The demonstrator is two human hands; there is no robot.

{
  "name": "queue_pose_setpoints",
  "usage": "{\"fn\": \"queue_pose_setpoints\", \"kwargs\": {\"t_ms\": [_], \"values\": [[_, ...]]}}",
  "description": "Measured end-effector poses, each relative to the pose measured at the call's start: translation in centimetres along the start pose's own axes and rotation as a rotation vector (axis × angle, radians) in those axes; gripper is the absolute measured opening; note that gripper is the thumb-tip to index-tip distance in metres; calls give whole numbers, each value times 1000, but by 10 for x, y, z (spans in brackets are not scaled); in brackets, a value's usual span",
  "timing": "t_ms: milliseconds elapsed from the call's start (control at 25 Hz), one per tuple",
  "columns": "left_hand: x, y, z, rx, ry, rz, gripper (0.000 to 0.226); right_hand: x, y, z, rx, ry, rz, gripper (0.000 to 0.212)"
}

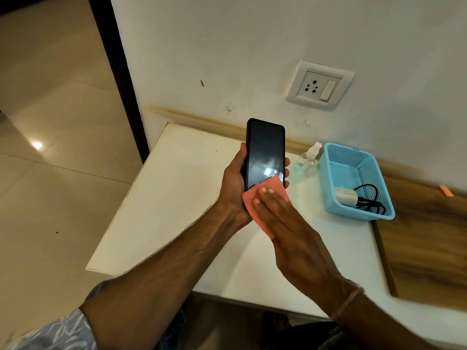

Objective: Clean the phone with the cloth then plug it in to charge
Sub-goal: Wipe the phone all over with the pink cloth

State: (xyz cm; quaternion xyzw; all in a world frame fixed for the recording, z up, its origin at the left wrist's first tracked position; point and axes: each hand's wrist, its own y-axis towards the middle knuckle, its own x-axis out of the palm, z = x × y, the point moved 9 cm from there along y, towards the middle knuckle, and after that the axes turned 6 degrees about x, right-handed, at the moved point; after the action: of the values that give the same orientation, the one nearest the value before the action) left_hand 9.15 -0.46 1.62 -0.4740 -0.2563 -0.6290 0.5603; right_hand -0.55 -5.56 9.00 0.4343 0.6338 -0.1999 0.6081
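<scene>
Two hands share the load at mid-frame: your left hand [233,183] wraps the lower half of the black, glossy rectangular phone [265,152], thumb on its left edge and fingertips curled round the right, while your right hand [280,213] lies flat, fingers pressed together, holding the pink square cloth [271,184] against the bottom of the screen. The phone stands upright above the white tabletop [177,198], its upper half clear of both hands. Risk: the grip is low, so a hard upward wipe could lever the phone out of the left hand and drop it. The cloth is only pressed, not pinched, and may slide off. At right, the white charger with black cable [353,198] waits in the blue perforated plastic basket [336,157], below the white wall socket [319,84].
</scene>
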Motion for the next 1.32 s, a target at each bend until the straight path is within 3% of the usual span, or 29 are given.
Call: {"fn": "queue_pose_setpoints", "kwargs": {"t_ms": [80,280,440,640,800,960,1160,1320], "values": [[0,-1,-1,8,20,3,71,-3,23,9,46,97,4,50],[0,-5,0,113,112,48,46,-14,108,54,348,177,62,48],[3,-6,4,117,69,22,50,-10,105,42,313,172,54,49],[7,-6,2,12,26,-32,75,5,20,2,222,257,-61,49],[5,-3,1,-2,-1,-35,70,7,-10,-12,169,119,-66,50],[6,-2,6,63,17,-27,70,4,25,8,173,128,-65,51],[4,-4,10,148,70,16,51,2,108,44,352,96,-50,54],[4,-6,6,131,45,-2,54,10,87,35,337,155,-35,54]]}}
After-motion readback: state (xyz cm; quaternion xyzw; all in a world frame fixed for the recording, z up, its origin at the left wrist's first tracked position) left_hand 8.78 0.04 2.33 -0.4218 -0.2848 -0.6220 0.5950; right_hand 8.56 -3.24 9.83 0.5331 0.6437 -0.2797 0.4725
